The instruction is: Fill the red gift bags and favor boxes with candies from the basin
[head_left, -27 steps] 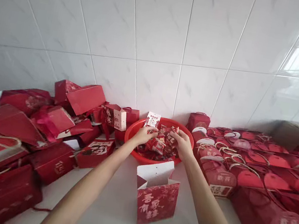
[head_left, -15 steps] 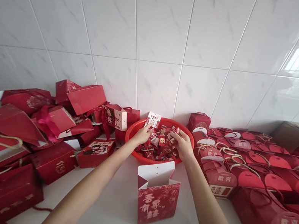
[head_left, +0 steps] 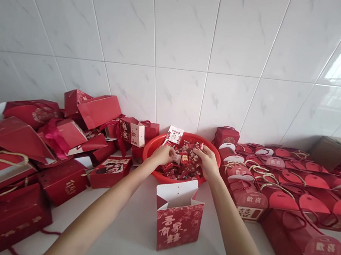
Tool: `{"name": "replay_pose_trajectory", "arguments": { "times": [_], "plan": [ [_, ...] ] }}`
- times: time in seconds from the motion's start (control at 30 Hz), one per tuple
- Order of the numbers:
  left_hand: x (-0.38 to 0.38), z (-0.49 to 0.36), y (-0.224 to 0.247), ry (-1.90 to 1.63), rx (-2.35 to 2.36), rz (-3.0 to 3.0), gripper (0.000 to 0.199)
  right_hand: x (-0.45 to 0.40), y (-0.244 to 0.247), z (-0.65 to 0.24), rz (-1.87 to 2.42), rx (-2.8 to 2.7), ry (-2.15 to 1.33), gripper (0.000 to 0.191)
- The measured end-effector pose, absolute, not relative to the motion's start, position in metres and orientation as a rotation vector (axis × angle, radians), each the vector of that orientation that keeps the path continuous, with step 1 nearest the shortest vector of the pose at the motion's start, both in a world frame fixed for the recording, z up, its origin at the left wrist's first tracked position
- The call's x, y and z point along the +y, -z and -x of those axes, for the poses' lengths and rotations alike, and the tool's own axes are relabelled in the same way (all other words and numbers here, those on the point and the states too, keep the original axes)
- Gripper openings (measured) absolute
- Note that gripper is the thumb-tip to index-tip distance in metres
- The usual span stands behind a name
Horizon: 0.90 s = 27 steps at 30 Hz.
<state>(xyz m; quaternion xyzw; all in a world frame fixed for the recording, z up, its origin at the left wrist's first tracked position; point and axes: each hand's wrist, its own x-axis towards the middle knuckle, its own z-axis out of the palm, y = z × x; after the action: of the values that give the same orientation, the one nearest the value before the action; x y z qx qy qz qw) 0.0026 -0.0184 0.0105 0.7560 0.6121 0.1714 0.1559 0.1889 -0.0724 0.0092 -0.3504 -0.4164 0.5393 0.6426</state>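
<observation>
An oval red plastic basket [head_left: 152, 141] stands by the wall, filled with small wrapped candies [head_left: 186, 159]. My left hand [head_left: 161, 154] reaches over its left side, fingers pinched on a pale-wrapped candy [head_left: 176, 158]. At the right side my right hand [head_left: 208, 160] is closed on a red-wrapped candy [head_left: 198, 146], its thumb and fingers together. A white printed card [head_left: 175, 134] leans up inside the basket, just behind my left hand. Between my forearms a red paper gift box [head_left: 178, 225] with white lettering stands upright, its top open; its bottom is hidden from view.
Red gift boxes [head_left: 64, 179] lie in a loose pile on the left. Rows of red handled boxes [head_left: 298, 242] fill the right side, some with rope handles. A cardboard box [head_left: 334, 152] stands at the far right, and a tiled wall [head_left: 175, 97] rises behind.
My left hand has moved down from the white card to the candies below it. My right hand stays at the basket's right side. The view has shifted slightly.
</observation>
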Motion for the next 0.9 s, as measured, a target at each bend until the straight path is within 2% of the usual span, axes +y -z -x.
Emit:
{"name": "replay_pose_trajectory", "arguments": {
  "times": [0.13, 0.27, 0.37, 0.5, 0.67, 0.9],
  "plan": [
    [-0.020, -0.007, -0.004, -0.197, 1.795, -2.182, 0.029, -0.071, -0.007, -0.189, 0.792, -0.952, -1.218, 0.029],
    [-0.021, -0.007, -0.002, -0.162, 1.790, -2.198, 0.028, -0.072, -0.008, -0.188, 0.787, -0.952, -1.217, 0.031],
    [-0.020, -0.006, -0.005, -0.284, 1.744, -2.197, 0.027, -0.072, -0.009, -0.188, 0.791, -0.953, -1.220, 0.032],
    [-0.017, -0.006, -0.010, -0.624, 1.605, -2.164, 0.009, -0.072, -0.010, -0.189, 0.801, -0.955, -1.232, 0.035],
    [-0.016, -0.006, -0.016, -0.951, 1.396, -2.077, 0.021, -0.074, -0.012, -0.189, 0.795, -0.971, -1.258, 0.039],
    [-0.022, -0.009, -0.021, -1.109, 1.235, -1.982, 0.024, -0.078, -0.014, -0.188, 0.766, -1.065, -1.325, 0.039]
  ]
}}
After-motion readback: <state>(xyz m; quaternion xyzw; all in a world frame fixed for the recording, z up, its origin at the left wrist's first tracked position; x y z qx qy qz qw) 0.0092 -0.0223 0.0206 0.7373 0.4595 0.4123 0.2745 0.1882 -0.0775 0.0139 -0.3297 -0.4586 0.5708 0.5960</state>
